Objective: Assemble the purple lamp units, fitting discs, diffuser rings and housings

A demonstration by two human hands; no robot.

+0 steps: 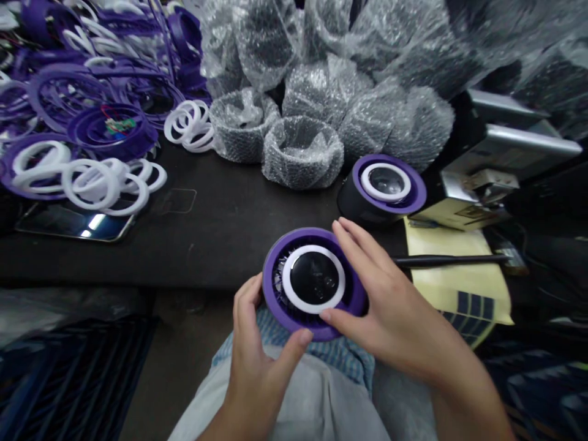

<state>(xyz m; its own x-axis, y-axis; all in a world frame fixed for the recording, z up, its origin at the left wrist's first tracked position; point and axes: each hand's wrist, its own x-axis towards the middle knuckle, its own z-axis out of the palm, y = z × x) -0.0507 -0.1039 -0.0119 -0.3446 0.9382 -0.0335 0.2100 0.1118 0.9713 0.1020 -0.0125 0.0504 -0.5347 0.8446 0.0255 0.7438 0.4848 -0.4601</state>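
Observation:
Both my hands hold a round purple plastic housing (314,280) above my lap, just off the front edge of the dark table. It has a white ring around a black centre, with dark fins inside the purple rim. My left hand (257,343) grips its near left rim, and my right hand (381,300) spreads across its right side. Behind it, a similar purple unit (381,187) with a white ring and clear lens rests on the table, a little beyond my right fingertips.
Purple frames (87,92) and white rings (92,184) lie heaped at the left, beside a phone (73,223). Bubble-wrap sleeves (302,153) crowd the back. At the right are a metal machine (496,159), a black rod (450,260) and a yellow sheet (459,288).

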